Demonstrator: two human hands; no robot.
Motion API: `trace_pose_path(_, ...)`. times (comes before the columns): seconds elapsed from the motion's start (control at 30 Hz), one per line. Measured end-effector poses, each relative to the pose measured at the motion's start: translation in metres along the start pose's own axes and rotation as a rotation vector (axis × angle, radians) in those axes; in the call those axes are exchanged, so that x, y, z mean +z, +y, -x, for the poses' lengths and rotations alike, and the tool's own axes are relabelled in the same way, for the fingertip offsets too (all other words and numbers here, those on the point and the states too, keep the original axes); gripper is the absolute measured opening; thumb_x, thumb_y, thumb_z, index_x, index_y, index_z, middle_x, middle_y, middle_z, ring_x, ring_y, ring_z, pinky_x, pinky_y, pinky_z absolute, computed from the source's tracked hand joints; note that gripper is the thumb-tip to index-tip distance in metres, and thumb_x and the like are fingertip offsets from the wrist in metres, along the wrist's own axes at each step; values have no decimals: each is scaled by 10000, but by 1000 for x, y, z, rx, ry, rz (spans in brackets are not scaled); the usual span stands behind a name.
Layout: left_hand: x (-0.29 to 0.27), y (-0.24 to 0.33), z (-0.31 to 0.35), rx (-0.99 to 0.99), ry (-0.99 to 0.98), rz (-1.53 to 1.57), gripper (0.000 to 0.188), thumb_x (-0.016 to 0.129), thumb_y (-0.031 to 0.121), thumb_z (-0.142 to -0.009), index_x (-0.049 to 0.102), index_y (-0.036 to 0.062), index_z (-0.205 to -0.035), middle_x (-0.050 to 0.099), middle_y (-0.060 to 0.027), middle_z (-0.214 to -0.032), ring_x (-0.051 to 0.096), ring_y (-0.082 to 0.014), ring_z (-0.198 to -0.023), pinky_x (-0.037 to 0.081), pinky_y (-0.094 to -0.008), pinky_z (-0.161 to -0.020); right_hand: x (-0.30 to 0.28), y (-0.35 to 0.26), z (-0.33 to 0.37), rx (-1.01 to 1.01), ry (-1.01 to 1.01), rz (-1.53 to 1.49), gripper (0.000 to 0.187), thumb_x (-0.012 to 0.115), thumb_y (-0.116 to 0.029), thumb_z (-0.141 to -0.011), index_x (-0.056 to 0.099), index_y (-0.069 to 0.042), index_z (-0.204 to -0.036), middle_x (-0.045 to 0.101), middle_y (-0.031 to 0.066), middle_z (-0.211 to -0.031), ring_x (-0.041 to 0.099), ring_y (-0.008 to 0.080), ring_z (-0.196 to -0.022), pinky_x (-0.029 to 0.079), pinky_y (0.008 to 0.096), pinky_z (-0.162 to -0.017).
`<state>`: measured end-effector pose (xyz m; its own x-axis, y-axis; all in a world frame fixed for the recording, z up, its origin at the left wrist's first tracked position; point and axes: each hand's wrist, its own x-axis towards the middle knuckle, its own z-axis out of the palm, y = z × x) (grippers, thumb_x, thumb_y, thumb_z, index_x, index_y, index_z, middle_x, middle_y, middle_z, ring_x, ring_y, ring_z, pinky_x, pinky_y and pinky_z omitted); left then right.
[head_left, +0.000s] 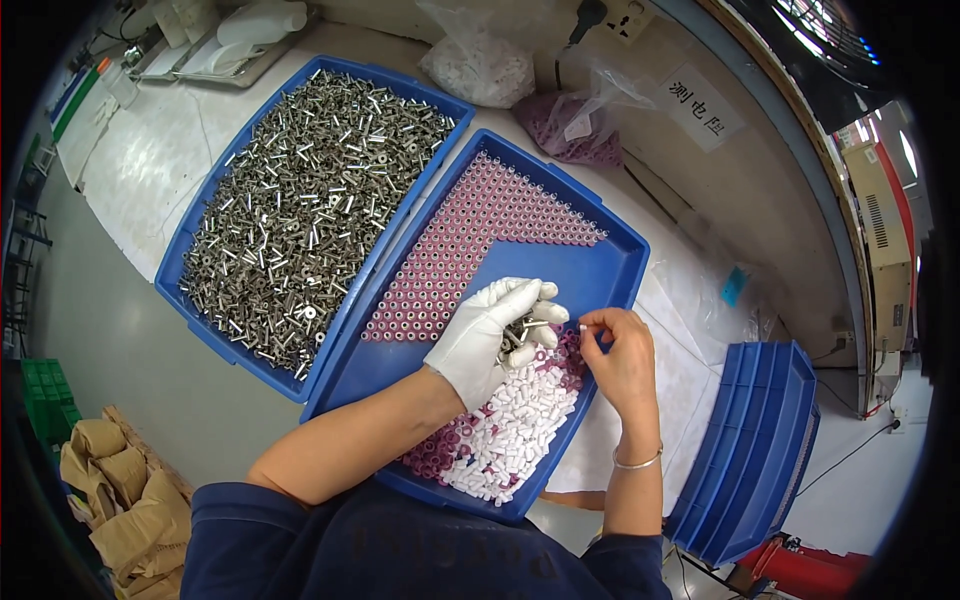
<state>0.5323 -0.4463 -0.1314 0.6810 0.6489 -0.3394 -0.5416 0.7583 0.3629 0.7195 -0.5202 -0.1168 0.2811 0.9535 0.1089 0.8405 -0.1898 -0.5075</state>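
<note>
Metal pins (517,330): a cluster in the left hand (475,335), many more heaped in the left tray (228,342).
Left hand: white-gloved, fingers curled round the pins, above the right tray (545,265).
Right hand (627,362): bare, apart from the left, thumb and forefinger close together at the tray's edge; cannot tell whether they pinch anything.
Neat rows: purple pieces (425,285) across the right tray's far and left parts.
Near end: white pieces (520,430) heaped among loose purple rings (430,455).
</note>
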Motion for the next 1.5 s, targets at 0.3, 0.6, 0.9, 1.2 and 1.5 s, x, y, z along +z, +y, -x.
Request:
trace_pose_path(0.3, 3, 1, -1, 19, 47, -29, 178, 542, 183, -1052, 601, 40, -1142, 691, -82, -919, 641, -93, -684, 406, -151, -427, 16, 6, -17, -98, -31, 81, 45, 713, -40, -800, 701, -48, -842, 638, 48, -718, 548, 213, -692, 452, 319, -793)
trace_pose_path(0.6, 2, -4, -4, 10, 145, -45, 80, 586, 149, -1029, 577, 69, -1024, 652, -59, -872, 568, -61, -638, 374, -150, -453, 16, -8, -12, -51, 21, 11, 79, 718, -25, -787, 672, -47, -847, 673, 46, -786, 552, 198, -699, 460, 310, -759)
trace_pose_path(0.9, -2, -6, -2, 27, 209, -67, 270, 702, 152, -953, 481, 133, -799, 618, -38, -770, 540, -51, -585, 353, -166, -445, 6, -55, 0, -308, 228, -274, 185, 745, 20, -725, 648, -66, -858, 706, 30, -883, 564, 181, -723, 458, 294, -728)
trace_pose_path(1.2, -1, -6, 0, 4, 174, -87, 243, 695, 162, -958, 508, 124, -807, 598, -25, -726, 521, -48, -567, 355, -165, -445, 10, -56, -1, -440, 257, -204, 212, 764, 11, -719, 661, -77, -882, 711, 17, -915, 569, 167, -758, 445, 293, -753)
trace_pose_path(1.5, 4, -4, -1, -35, 192, -98, 165, 601, 215, -1019, 609, 66, -951, 628, -36, -768, 512, -54, -554, 360, -156, -454, 10, -52, 0, -426, 290, -9, 194, 794, -37, -740, 720, -110, -903, 695, 0, -918, 552, 167, -788, 434, 298, -780)
